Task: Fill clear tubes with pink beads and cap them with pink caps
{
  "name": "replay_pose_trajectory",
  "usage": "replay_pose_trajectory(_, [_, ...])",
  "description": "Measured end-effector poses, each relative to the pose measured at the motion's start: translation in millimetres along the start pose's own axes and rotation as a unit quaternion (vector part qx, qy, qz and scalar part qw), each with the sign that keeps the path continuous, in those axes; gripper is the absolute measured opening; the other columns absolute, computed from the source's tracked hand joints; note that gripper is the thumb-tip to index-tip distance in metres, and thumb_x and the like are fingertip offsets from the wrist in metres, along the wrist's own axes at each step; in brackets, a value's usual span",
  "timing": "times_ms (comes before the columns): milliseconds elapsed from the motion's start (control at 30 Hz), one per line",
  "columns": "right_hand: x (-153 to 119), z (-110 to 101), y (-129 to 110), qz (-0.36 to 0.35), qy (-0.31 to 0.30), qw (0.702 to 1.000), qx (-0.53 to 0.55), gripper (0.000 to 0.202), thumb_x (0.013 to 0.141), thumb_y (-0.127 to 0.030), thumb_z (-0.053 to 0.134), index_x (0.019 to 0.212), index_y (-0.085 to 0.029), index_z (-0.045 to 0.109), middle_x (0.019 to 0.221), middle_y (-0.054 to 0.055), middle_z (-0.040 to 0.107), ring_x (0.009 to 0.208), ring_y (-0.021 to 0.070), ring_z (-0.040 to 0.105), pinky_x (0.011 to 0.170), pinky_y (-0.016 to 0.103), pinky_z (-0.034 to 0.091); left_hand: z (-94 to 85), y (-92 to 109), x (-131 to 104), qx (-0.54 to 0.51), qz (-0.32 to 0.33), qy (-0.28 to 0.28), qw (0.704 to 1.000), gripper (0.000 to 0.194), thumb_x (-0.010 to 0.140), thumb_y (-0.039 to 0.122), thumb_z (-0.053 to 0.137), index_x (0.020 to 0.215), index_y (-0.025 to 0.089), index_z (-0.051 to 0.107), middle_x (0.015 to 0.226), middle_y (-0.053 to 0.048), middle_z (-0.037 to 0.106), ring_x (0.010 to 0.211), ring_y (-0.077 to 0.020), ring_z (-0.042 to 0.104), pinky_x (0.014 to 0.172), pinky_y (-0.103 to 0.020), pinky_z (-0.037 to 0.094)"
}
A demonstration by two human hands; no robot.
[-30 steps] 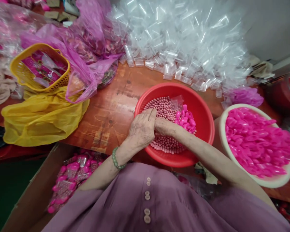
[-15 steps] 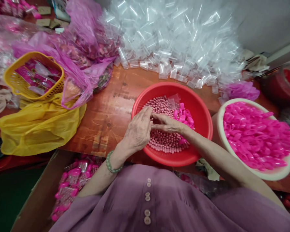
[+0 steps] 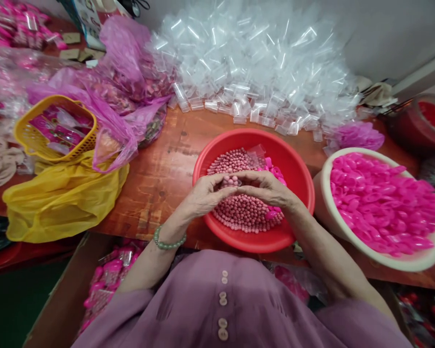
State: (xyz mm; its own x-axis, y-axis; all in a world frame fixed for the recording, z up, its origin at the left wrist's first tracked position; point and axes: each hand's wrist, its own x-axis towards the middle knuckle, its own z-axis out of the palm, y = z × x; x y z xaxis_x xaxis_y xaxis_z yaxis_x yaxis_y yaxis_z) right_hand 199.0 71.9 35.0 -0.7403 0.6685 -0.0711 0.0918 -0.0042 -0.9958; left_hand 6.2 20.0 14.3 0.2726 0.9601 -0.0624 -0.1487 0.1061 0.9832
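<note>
Over the red basin, both my hands are closed around a small clear container of pink beads. My left hand grips it from the left, fingers behind and thumb in front. From the other side, my right hand has its thumb and fingers at the container's right end. Only the container's middle shows between the hands. Loose pink beads lie below in the basin, with bright pink plastic caps to their right and a clear plastic piece behind.
A cream bucket full of pink plastic parts stands at right. Clear plastic tubes are heaped at the back of the wooden table. To the left are a yellow basket, a yellow bag and purple bags.
My left hand has turned to bring the beads between my hands into view. My right hand has shifted slightly right, its fingers now at the container's end. The whole view has shifted slightly.
</note>
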Motion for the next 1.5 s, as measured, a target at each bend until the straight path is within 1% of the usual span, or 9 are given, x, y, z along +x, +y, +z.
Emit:
replay_pose_trajectory(200, [-1.3,-0.9,-6.0,-0.042,0.070,0.997,-0.003,0.039,0.076,-0.035,0.083,0.109,-0.020,0.069,0.090,0.002,0.069,0.081,0.0131,0.064,0.074,0.026,0.055,4.4,4.4,-8.8,0.050,0.031,0.031,0.998,0.025,0.083,0.034,0.069,0.096,0.013,0.070,0.087,-0.003,0.066,0.082,-0.0135,0.059,0.083,-0.028,0.048])
replay_pose_trajectory(333, [-0.3,-0.5,-9.8,-0.074,0.045,0.993,-0.083,0.032,0.081,-0.036,0.079,0.109,-0.021,0.072,0.091,0.002,0.068,0.082,0.0137,0.062,0.075,0.027,0.052,1.5,5.6,-5.3,0.044,0.032,0.000,0.999,0.020,0.082,0.033,0.069,0.087,0.013,0.067,0.081,-0.001,0.062,0.077,-0.0115,0.056,0.077,-0.026,0.047])
replay_pose_trajectory(433, [0.3,-0.3,-9.0,-0.074,0.034,0.991,-0.103,0.028,0.084,-0.041,0.076,0.102,-0.019,0.073,0.089,0.003,0.067,0.079,0.0141,0.061,0.073,0.029,0.052,-0.7,5.2,-2.8,0.035,0.029,-0.011,0.999,0.022,0.080,0.035,0.072,0.085,0.014,0.067,0.078,0.000,0.061,0.075,-0.0109,0.056,0.076,-0.026,0.047])
replay_pose_trajectory(600, [1.4,0.1,-6.1,-0.079,0.074,0.991,-0.077,0.027,0.078,-0.041,0.081,0.084,-0.017,0.069,0.078,0.000,0.063,0.067,0.0104,0.055,0.061,0.024,0.045,-2.1,4.4,0.4,-0.016,-0.008,-0.026,0.999,0.030,0.078,0.040,0.075,0.087,0.013,0.067,0.083,-0.001,0.065,0.078,-0.0114,0.059,0.079,-0.026,0.050])
replay_pose_trajectory(767, [0.1,0.9,-11.2,-0.034,0.109,0.992,-0.043,0.034,0.074,-0.047,0.082,0.080,-0.017,0.066,0.069,-0.002,0.058,0.058,0.0091,0.049,0.052,0.024,0.040,-5.7,6.9,4.9,-0.082,-0.043,-0.018,0.996,0.034,0.072,0.039,0.082,0.088,0.013,0.067,0.081,-0.001,0.064,0.076,-0.0104,0.060,0.076,-0.026,0.051])
replay_pose_trajectory(867, [-1.4,-1.0,-14.1,-0.006,0.110,0.992,-0.060,0.035,0.073,-0.049,0.081,0.078,-0.017,0.067,0.068,-0.001,0.061,0.060,0.0108,0.052,0.055,0.025,0.042,-5.8,12.7,2.5,-0.082,-0.029,-0.018,0.996,0.032,0.071,0.037,0.082,0.087,0.014,0.066,0.081,-0.001,0.064,0.077,-0.0113,0.060,0.078,-0.027,0.051])
replay_pose_trajectory(1033, [-5.2,-11.5,-13.9,0.027,0.054,0.988,-0.141,0.033,0.075,-0.045,0.079,0.090,-0.017,0.073,0.080,0.003,0.071,0.073,0.0158,0.062,0.069,0.029,0.049,-3.7,18.6,-1.5,-0.022,0.009,-0.023,0.999,0.025,0.077,0.033,0.077,0.090,0.014,0.067,0.083,-0.001,0.063,0.078,-0.0106,0.058,0.079,-0.026,0.049])
replay_pose_trajectory(1267, [-12.7,-36.3,-2.2,0.029,0.185,0.965,-0.183,0.040,0.075,-0.052,0.077,0.095,-0.017,0.074,0.082,0.004,0.071,0.073,0.0168,0.060,0.070,0.031,0.048,-5.2,17.7,3.5,-0.004,0.002,-0.027,1.000,0.026,0.077,0.032,0.077,0.094,0.014,0.071,0.086,-0.004,0.068,0.081,-0.0124,0.062,0.080,-0.027,0.052])
replay_pose_trajectory(1500, [-18.1,-56.4,12.7,0.022,0.267,0.944,-0.190,0.029,0.080,-0.044,0.072,0.091,-0.017,0.072,0.082,0.003,0.071,0.071,0.0143,0.059,0.069,0.028,0.047,-1.7,21.4,2.3,0.002,0.024,0.003,1.000,0.028,0.074,0.030,0.080,0.097,0.015,0.074,0.090,-0.005,0.073,0.085,-0.0152,0.066,0.082,-0.029,0.055])
